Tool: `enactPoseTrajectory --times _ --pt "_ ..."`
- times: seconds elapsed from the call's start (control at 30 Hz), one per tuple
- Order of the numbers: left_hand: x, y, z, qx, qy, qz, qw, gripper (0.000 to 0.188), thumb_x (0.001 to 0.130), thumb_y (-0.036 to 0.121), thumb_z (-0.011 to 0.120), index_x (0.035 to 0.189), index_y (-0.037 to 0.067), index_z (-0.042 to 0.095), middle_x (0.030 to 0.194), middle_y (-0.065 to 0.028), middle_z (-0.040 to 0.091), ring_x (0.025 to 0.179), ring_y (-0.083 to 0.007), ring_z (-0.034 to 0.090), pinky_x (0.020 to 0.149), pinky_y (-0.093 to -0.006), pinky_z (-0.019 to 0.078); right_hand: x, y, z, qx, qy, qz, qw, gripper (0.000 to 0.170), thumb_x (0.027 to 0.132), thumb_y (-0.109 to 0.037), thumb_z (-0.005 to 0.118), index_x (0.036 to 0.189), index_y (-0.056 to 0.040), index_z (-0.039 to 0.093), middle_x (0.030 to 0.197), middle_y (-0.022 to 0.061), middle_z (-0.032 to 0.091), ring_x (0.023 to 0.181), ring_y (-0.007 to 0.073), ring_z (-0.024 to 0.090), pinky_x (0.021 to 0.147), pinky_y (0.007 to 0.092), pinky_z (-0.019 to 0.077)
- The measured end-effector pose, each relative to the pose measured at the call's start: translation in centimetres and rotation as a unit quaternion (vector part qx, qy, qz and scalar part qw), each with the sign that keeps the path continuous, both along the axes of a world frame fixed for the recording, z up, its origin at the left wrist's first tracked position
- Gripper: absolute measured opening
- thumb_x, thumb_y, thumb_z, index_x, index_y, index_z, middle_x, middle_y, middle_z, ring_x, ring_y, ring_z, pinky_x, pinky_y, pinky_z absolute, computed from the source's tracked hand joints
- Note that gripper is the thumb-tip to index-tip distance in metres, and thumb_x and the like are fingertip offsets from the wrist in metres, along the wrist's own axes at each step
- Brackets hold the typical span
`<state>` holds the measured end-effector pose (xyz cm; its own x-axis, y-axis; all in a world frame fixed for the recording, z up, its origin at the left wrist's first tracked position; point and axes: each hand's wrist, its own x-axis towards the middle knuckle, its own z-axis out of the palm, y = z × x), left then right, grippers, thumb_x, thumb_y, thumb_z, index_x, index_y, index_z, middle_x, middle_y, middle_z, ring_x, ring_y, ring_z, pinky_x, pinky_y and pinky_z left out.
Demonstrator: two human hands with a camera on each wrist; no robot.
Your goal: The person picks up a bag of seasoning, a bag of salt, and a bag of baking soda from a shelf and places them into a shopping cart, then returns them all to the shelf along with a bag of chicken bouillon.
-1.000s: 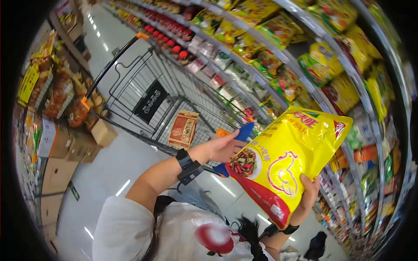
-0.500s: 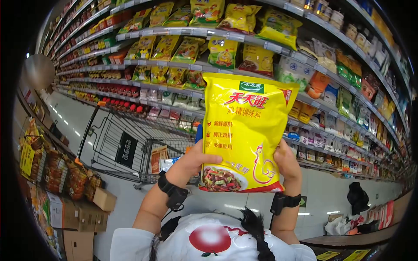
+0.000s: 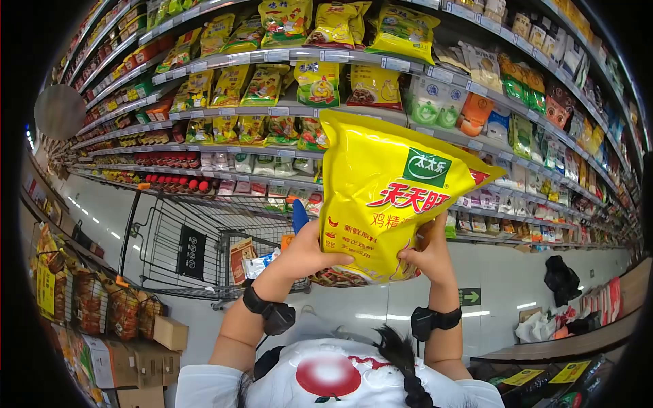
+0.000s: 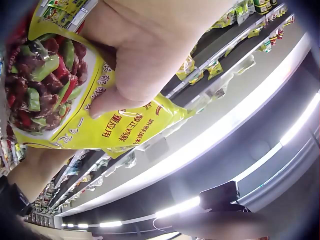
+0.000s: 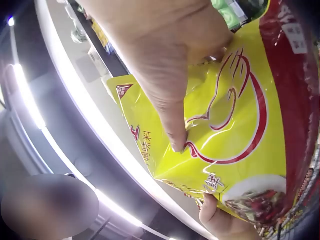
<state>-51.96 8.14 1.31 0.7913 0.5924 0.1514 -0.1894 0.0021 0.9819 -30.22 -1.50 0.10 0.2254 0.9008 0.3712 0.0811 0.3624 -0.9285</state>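
Note:
Both hands hold up a large yellow bag of chicken seasoning powder (image 3: 381,204) in front of the chest, its printed front toward the head camera. At its lower left side the left hand (image 3: 309,251) grips it, thumb across the front. The right hand (image 3: 432,251) grips the lower right side, its thumb pressing into the front. Creases run through the bag and its top right corner leans toward the right. In the left wrist view the left thumb (image 4: 107,102) lies over the print beside the dish picture. The right thumb (image 5: 172,125) presses near the red chicken outline in the right wrist view.
A wire shopping cart (image 3: 163,238) stands at the left, holding a brown packet (image 3: 240,258) and a silver-blue packet (image 3: 258,264). Shelves with yellow seasoning bags (image 3: 318,83) run across ahead. Cardboard boxes (image 3: 139,360) are stacked at lower left. A black bag (image 3: 561,280) appears at right.
The left hand, at first apart from the bag's front, has come to grip its left side. The bag has swung to face me, then its top has tipped nearer. The view has turned toward the shelves.

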Motion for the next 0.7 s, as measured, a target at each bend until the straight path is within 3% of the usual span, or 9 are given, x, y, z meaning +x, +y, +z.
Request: enactPoseTrajectory --times 0.07,0.17,0.27,0.43,0.5,0.53,0.63,0.67,0.7 --pt "0.5 1.2 -1.1 -0.004 -0.002 0.006 1.000 0.051 0.066 -0.001 0.068 0.112 0.000 0.045 0.103 -0.0073 0.058 0.093 -0.0147 0.056 0.081 -0.0278 0.0448 -0.3 0.9 -0.7 -0.005 0.000 -0.015 1.000 0.094 0.058 -0.010 0.075 0.129 -0.0074 0.013 0.123 0.0133 0.038 0.112 0.0255 0.042 0.093 0.0351 0.0342" --pt "1.5 4.5 -3.6 -0.041 -0.065 0.040 0.996 0.055 0.067 -0.003 0.067 0.115 0.000 0.042 0.105 -0.0075 0.056 0.095 -0.0150 0.055 0.081 -0.0282 0.0449 -0.7 3.2 -2.3 -0.042 0.109 -0.064 0.991 0.074 0.068 -0.007 0.068 0.126 -0.0051 0.023 0.118 0.0118 0.044 0.108 0.0233 0.046 0.090 0.0322 0.0372" --pt "1.9 7.6 -4.5 -0.152 -0.045 0.014 0.987 0.053 0.068 -0.005 0.065 0.115 0.000 0.042 0.106 -0.0075 0.056 0.096 -0.0144 0.055 0.081 -0.0284 0.0455 -0.7 5.6 -2.8 -0.119 0.189 -0.125 0.967 0.038 0.085 -0.005 0.048 0.121 -0.0012 0.035 0.114 0.0090 0.050 0.103 0.0172 0.050 0.087 0.0282 0.0396" --pt "-1.0 10.1 0.8 -0.120 -0.085 -0.015 0.989 0.057 0.068 -0.004 0.066 0.118 -0.001 0.039 0.109 -0.0085 0.055 0.097 -0.0147 0.055 0.081 -0.0279 0.0450 -3.0 7.2 2.9 -0.052 0.185 -0.117 0.974 0.037 0.088 -0.008 0.045 0.123 -0.0015 0.035 0.116 0.0087 0.050 0.102 0.0163 0.051 0.083 0.0259 0.0414" --pt "-2.1 11.0 2.2 -0.038 -0.099 -0.005 0.994 0.057 0.068 -0.004 0.066 0.118 -0.001 0.039 0.109 -0.0077 0.055 0.097 -0.0146 0.054 0.082 -0.0281 0.0444 -4.3 8.2 4.2 0.045 0.201 -0.140 0.969 0.036 0.090 -0.011 0.043 0.123 -0.0026 0.035 0.111 0.0060 0.052 0.096 0.0127 0.052 0.078 0.0232 0.0420" --pt "-2.0 12.2 1.7 -0.022 -0.090 -0.001 0.996 0.056 0.067 -0.005 0.066 0.117 -0.001 0.040 0.108 -0.0069 0.055 0.097 -0.0146 0.053 0.083 -0.0284 0.0433 -3.9 9.0 2.8 0.021 0.124 -0.199 0.972 0.033 0.091 -0.014 0.041 0.122 -0.0039 0.038 0.104 0.0031 0.054 0.089 0.0092 0.051 0.074 0.0214 0.0407" --pt "-0.9 15.2 -2.2 -0.065 -0.048 0.017 0.997 0.057 0.067 -0.005 0.065 0.117 -0.001 0.039 0.108 -0.0068 0.054 0.097 -0.0143 0.053 0.085 -0.0285 0.0422 -3.9 11.9 -1.2 0.048 0.077 -0.214 0.973 0.028 0.091 -0.015 0.041 0.117 -0.0034 0.044 0.098 0.0020 0.055 0.084 0.0081 0.050 0.073 0.0213 0.0397" --pt "-1.1 15.3 -2.6 -0.035 -0.041 0.038 0.998 0.056 0.068 -0.005 0.064 0.117 -0.001 0.039 0.107 -0.0070 0.055 0.097 -0.0144 0.053 0.084 -0.0278 0.0425 -5.5 11.4 0.3 -0.105 0.034 -0.318 0.942 0.025 0.091 -0.016 0.041 0.111 -0.0016 0.048 0.100 0.0034 0.056 0.087 0.0088 0.050 0.075 0.0223 0.0400" --pt "-1.4 15.2 -2.7 -0.073 -0.072 0.016 0.995 0.051 0.069 -0.005 0.064 0.115 -0.001 0.042 0.106 -0.0071 0.055 0.096 -0.0141 0.053 0.083 -0.0277 0.0429 -5.1 12.1 -0.3 -0.094 0.029 -0.320 0.942 0.025 0.091 -0.016 0.041 0.111 -0.0016 0.048 0.100 0.0034 0.056 0.087 0.0088 0.050 0.075 0.0223 0.0400"
